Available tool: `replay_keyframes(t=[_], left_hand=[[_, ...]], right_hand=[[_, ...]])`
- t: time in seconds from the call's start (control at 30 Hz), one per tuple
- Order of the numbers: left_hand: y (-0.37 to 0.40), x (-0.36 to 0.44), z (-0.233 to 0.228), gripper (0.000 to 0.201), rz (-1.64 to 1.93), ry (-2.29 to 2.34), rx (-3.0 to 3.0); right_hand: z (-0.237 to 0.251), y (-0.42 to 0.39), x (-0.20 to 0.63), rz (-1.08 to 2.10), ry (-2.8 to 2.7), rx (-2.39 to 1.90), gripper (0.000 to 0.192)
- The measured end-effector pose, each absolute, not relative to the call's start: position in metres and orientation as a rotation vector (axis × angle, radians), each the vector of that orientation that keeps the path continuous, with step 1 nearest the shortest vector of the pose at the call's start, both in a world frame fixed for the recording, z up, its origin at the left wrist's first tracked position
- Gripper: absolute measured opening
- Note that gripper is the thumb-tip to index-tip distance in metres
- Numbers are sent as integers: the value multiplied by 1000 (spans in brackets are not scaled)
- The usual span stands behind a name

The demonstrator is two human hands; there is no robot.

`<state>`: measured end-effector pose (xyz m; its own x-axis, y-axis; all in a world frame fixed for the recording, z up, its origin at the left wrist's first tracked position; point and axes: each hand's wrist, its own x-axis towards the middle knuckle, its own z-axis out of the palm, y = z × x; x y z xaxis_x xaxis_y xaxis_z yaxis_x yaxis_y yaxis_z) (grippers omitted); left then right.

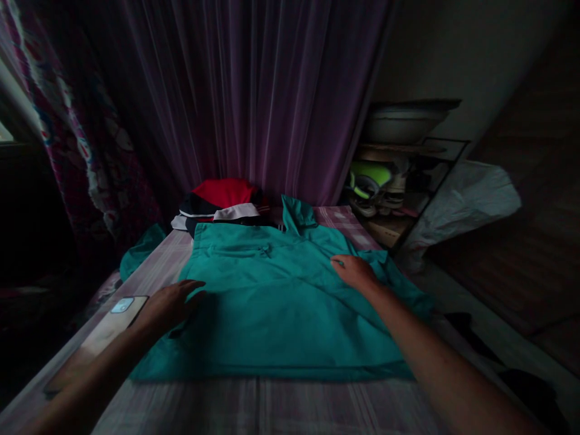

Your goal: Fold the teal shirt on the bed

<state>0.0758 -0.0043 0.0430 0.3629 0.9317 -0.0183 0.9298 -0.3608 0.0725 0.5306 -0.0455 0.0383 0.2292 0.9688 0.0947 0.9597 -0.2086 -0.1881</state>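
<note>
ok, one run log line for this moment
left hand: open over green top; right hand: curled at green top, grip unclear; green top: spread on checked cloth; phone: by left forearm; clothes pile: behind

A purple curtain (272, 90) is hanging, dimly lit; a shelf rack (399, 150) is standing near the wall (480, 66).

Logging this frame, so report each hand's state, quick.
Left hand: open, at one side of the teal garment.
Right hand: curled; cannot tell whether it grips the teal garment.
</note>
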Motion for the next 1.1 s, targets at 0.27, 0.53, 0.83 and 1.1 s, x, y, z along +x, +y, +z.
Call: replay_keyframes(t=[0.27, 0.53, 0.83, 1.1], left_hand=[[115, 90, 62, 52, 49, 1737, 2830], [192, 107, 69, 49, -37, 1831, 2955], [203, 112, 81, 45, -254, 1832, 2944], [163, 102, 84, 34, -184, 1764, 2949]], right_hand=[[35, 68, 540, 14, -1925, -2268, 39], [0, 167, 519, 194, -1954, -2334, 48], [9, 176, 543, 28, -1826, -2145, 42], [61, 116, 560, -30, -1643, -2120, 32]])
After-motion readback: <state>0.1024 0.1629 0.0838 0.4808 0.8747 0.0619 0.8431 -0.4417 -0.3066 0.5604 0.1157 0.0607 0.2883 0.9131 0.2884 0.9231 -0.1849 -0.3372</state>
